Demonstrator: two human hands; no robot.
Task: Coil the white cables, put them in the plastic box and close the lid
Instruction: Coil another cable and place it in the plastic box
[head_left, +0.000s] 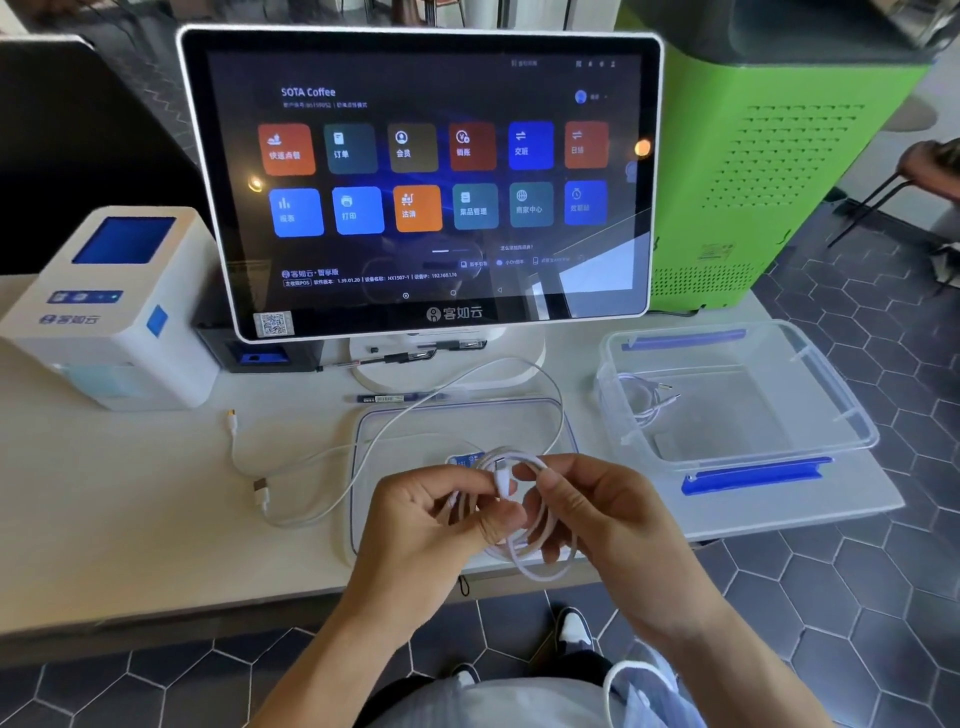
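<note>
Left hand (441, 512): lower centre of the frame, fingers closed on the looped cable.
Right hand (597, 512): just beside it, pinching the same loops near a plug.
Held cable (524, 551): white, several loops hanging below both hands, one strand arcing up over the lid.
Lid (363, 431): clear, flat on the table beneath the hands.
Loose cable (249, 467): white, left of the lid.
Plastic box (841, 410): right, open, blue clips.
Coiled cable (647, 400): inside the box, at its left end.
Touchscreen (415, 176): upper centre, lit.
</note>
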